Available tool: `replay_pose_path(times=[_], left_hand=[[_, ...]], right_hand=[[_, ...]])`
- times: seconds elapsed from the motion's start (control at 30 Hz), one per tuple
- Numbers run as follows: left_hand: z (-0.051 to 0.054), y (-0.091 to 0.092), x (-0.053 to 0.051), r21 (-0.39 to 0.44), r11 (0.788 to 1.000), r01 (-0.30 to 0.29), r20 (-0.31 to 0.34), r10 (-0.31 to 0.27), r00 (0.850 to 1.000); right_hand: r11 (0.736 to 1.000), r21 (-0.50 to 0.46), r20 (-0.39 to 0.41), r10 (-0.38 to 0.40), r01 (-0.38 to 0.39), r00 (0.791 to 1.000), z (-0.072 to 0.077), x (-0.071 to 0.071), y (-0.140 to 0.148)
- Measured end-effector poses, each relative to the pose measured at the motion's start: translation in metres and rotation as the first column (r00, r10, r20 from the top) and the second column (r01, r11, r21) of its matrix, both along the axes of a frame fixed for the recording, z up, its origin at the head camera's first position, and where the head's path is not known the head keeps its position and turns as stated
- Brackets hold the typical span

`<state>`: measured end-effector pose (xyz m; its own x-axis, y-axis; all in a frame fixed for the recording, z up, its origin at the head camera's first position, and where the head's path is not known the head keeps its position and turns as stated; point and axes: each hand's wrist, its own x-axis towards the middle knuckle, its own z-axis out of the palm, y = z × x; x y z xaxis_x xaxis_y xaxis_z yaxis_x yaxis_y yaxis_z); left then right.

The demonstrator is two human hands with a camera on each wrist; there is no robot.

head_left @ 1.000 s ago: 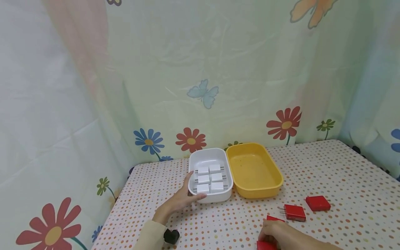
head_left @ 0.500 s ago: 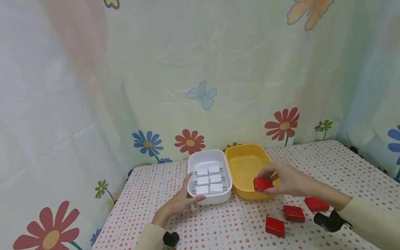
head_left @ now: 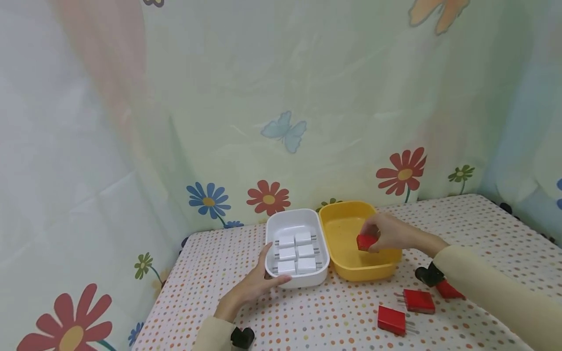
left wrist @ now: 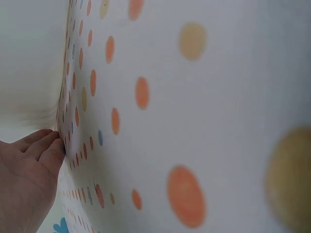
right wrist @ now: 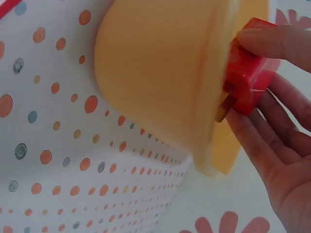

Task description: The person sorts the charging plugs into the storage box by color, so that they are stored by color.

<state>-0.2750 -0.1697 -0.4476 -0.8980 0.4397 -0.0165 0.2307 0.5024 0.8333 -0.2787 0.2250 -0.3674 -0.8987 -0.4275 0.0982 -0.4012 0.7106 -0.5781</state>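
In the head view my right hand (head_left: 388, 233) pinches a red plug adapter (head_left: 366, 242) over the yellow bin (head_left: 362, 274). The right wrist view shows the thumb on one face of this red adapter (right wrist: 250, 68) and the fingers on the other, with a metal prong pointing out near the yellow rim. My left hand (head_left: 254, 282) rests against the near left corner of the white bin (head_left: 303, 281), thumb along its front and fingers on its side. Straight fingers of the left hand (left wrist: 34, 165) touch the bin's wall in the left wrist view.
White plug adapters (head_left: 287, 253) lie in paired rows inside the white bin. On the dotted tablecloth (head_left: 325, 317), right of centre, lie a red adapter (head_left: 391, 320), a second red adapter (head_left: 419, 301) and a third red adapter (head_left: 448, 289) partly behind the right sleeve. Both bins stand side by side.
My right hand has lifted a red adapter from the front of the table and carried it forward over the yellow bin. The left hand stays at the white bin.
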Motion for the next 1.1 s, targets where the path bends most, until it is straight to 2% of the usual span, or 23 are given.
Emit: replay_pose_path(times=[0.1,0.23,0.4,0.63,0.8,0.93,1.0,1.1], left_hand=[[0.0,0.0,0.0,-0.007,1.0,0.001,-0.005,-0.001,1.0],[0.002,0.0,0.0,-0.003,1.0,0.006,-0.01,-0.006,1.0],[0.001,0.001,0.001,0.021,1.0,0.009,0.0,-0.009,1.0],[-0.001,0.0,0.001,-0.001,1.0,0.004,-0.006,-0.004,1.0],[-0.002,0.001,0.001,-0.017,1.0,-0.012,-0.008,0.012,1.0],[-0.002,0.0,0.001,-0.036,0.998,-0.044,0.002,0.044,0.999],[-0.001,0.0,0.002,-0.042,0.998,-0.053,0.006,0.053,0.999],[-0.001,0.001,0.003,-0.033,0.999,-0.036,0.006,0.037,0.999]], right_hand=[[0.997,0.07,0.018,0.028,-0.029,0.999,-0.006,-0.004,-0.005],[0.992,0.121,0.062,0.026,-0.034,0.998,-0.012,-0.008,-0.009],[0.99,0.139,0.108,0.006,-0.021,0.994,-0.019,-0.007,-0.01],[0.987,0.153,0.1,0.031,-0.046,0.995,-0.024,-0.007,-0.01],[0.99,0.141,0.083,0.007,-0.019,0.997,-0.022,-0.005,-0.008],[0.994,0.106,0.015,-0.018,0.016,1.0,-0.012,0.003,-0.009],[0.995,0.094,-0.026,-0.017,0.019,1.0,-0.006,0.011,-0.01],[0.997,0.074,-0.08,-0.001,0.007,0.997,0.003,0.029,-0.012]])
